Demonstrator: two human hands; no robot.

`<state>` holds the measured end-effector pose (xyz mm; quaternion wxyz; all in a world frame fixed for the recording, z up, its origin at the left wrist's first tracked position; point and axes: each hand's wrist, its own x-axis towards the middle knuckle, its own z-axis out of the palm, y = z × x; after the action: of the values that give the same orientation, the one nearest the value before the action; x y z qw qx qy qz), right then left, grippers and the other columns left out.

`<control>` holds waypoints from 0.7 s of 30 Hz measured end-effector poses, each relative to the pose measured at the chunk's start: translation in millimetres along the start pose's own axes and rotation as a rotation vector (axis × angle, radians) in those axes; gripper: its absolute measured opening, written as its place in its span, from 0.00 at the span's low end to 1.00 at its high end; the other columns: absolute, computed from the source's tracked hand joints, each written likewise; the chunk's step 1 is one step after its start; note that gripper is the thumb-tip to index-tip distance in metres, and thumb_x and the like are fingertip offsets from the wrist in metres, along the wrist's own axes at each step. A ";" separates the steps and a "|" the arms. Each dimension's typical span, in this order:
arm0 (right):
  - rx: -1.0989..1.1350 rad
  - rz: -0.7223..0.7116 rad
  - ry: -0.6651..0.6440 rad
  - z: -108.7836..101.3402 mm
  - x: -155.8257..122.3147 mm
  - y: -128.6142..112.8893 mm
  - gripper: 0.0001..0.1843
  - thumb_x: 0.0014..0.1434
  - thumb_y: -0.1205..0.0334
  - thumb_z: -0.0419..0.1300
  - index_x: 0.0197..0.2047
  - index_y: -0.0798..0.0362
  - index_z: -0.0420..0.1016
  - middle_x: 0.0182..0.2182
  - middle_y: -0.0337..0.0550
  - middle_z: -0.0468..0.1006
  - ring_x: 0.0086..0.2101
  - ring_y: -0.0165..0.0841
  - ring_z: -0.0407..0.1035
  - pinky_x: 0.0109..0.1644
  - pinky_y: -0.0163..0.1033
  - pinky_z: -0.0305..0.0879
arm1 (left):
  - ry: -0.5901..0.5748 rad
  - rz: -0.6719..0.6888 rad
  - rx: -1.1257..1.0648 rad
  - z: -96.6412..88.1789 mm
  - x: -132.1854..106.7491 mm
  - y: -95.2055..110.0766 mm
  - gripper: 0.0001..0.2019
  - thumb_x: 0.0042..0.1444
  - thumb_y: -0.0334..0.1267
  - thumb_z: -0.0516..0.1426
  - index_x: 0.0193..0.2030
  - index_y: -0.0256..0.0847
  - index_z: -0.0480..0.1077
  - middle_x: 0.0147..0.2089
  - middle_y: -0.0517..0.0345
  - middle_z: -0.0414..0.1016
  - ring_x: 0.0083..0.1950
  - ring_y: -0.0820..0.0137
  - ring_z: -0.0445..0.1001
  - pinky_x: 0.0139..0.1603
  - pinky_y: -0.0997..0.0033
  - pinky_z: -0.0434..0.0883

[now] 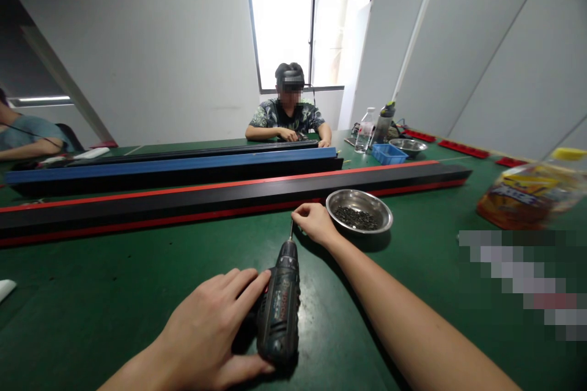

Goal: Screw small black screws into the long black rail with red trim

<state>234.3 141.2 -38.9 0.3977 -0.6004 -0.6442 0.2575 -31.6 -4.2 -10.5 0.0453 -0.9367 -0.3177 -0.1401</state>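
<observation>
A black cordless drill point(280, 311) lies on its side at the front of the table, its bit point(291, 230) pointing away from me. My left hand point(215, 321) is closed around it from the left, the grip mostly hidden under the fingers. At the tip of the bit my right hand point(315, 223) makes a pinch; whatever is between the fingertips is too small to make out. Just right of that hand stands a steel bowl point(386, 220) with many small dark screws point(356, 217). Beyond the fingertips runs a long black bar with red edges point(238, 194).
Behind the bar lie a long blue-and-black bar point(183, 166) and another black one. To the right stand a yellow-capped bottle point(527, 195), a blue basket point(389, 154), a clear water bottle point(365, 131) and a second bowl point(408, 145). A co-worker point(288, 110) sits opposite, another person far left.
</observation>
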 end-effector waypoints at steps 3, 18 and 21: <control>0.011 0.007 0.002 -0.2 0.1 0.2 0.08 0.60 0.63 0.64 0.33 0.55 0.86 0.32 0.46 0.86 0.32 0.35 0.79 0.39 0.36 0.69 | 0.003 -0.002 0.000 -0.8 -0.7 0.8 0.46 0.57 0.68 0.62 0.73 0.39 0.60 0.62 0.39 0.77 0.54 0.48 0.80 0.54 0.50 0.78; -0.051 -0.014 0.026 1.3 0.5 1.2 0.09 0.59 0.64 0.63 0.31 0.54 0.86 0.31 0.46 0.87 0.34 0.37 0.80 0.42 0.36 0.71 | 0.004 0.002 -0.019 -1.6 -0.4 0.8 0.47 0.56 0.69 0.62 0.73 0.39 0.61 0.61 0.40 0.78 0.53 0.49 0.81 0.53 0.51 0.78; -0.058 -0.025 0.029 1.0 -0.1 0.9 0.09 0.59 0.64 0.63 0.31 0.54 0.85 0.32 0.46 0.87 0.35 0.37 0.81 0.42 0.36 0.70 | 0.004 0.002 -0.011 -0.8 -1.2 0.1 0.47 0.56 0.69 0.62 0.73 0.39 0.60 0.62 0.39 0.77 0.54 0.48 0.80 0.54 0.50 0.78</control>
<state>233.9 141.4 -40.2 0.3926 -0.6074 -0.6529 0.2252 -32.6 -5.1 -10.0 0.0411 -0.9369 -0.3160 -0.1435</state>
